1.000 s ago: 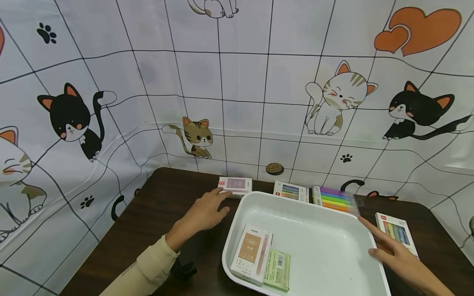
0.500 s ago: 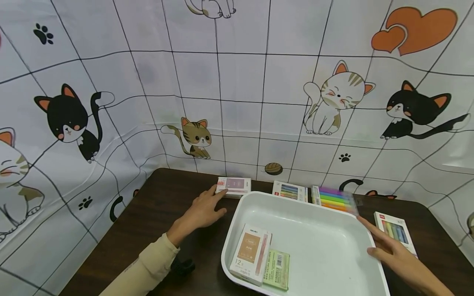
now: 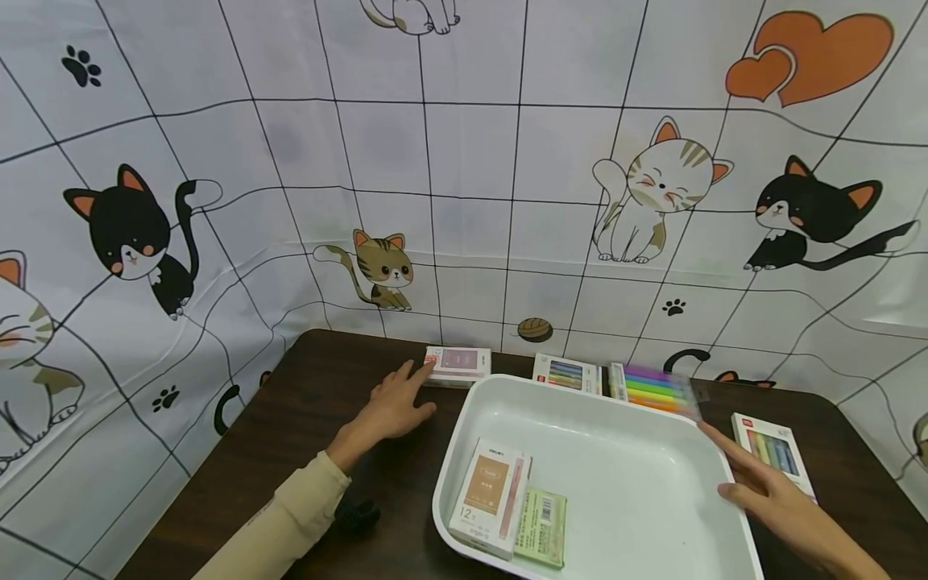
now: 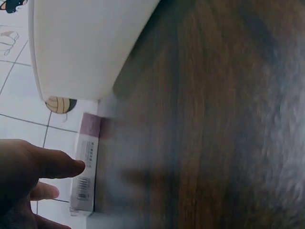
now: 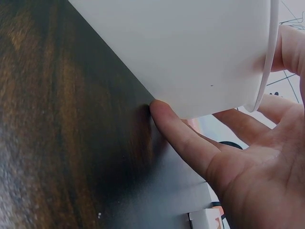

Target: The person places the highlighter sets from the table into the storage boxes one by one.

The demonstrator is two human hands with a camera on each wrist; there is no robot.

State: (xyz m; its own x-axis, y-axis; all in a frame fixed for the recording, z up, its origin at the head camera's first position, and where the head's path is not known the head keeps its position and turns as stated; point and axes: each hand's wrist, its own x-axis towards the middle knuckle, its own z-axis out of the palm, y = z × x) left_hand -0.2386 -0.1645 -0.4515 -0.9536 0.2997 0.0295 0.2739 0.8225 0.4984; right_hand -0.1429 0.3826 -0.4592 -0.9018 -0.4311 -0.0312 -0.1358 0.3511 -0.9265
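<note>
A white plastic tray (image 3: 638,475) stands on the dark table, holding a white box with a tan panel (image 3: 489,495) and a green packet (image 3: 542,528). My right hand (image 3: 772,491) grips its right corner, thumb over the rim and fingers along the outer wall in the right wrist view. Beyond the tray's far left corner lies a small white box with a purple panel (image 3: 458,364). My left hand (image 3: 395,403) is beside that box, fingers loosely extended, fingertips at its left end. Whether they touch it I cannot tell.
Along the table's back edge lie a pen box (image 3: 568,374) and a rainbow-coloured pack (image 3: 656,391). Another box with coloured pens (image 3: 774,451) is right of the tray, partly behind my right hand. A black object (image 3: 357,515) sits near my left sleeve. A cat-print sheet (image 3: 471,161) hangs behind.
My left hand has drawn slightly left, its fingers coming off the front of the purple-panelled box. The right hand and the tray have stayed in place.
</note>
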